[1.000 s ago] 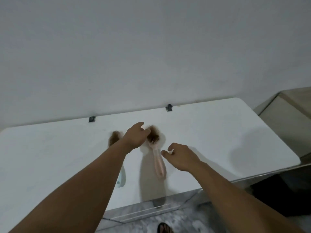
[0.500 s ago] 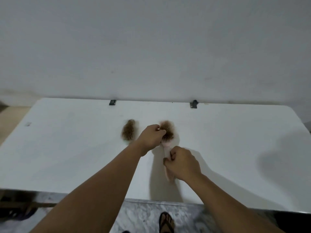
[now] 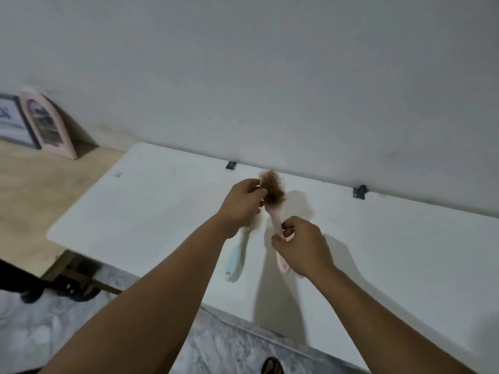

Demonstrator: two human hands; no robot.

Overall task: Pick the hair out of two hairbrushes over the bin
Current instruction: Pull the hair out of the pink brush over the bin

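A pink hairbrush (image 3: 273,195) is lifted above the white table (image 3: 140,206), its head full of brown hair. My right hand (image 3: 302,245) grips its pink handle. My left hand (image 3: 243,205) is at the left side of the brush head, fingers curled onto the hair there. A light blue hairbrush (image 3: 235,261) lies on the table under my left wrist; its head is mostly hidden by that hand. No bin is in view.
The table stands against a white wall (image 3: 270,76) with two dark brackets (image 3: 231,165) at its back edge. To the left, a wooden surface (image 3: 29,182) holds a pink arched frame (image 3: 47,125) and a dark frame. Marbled floor and a sandalled foot (image 3: 272,367) lie below.
The pink brush has come up off the table in my right hand. My left hand stayed at its head. The camera has swung left, bringing the wooden surface and frames into view.
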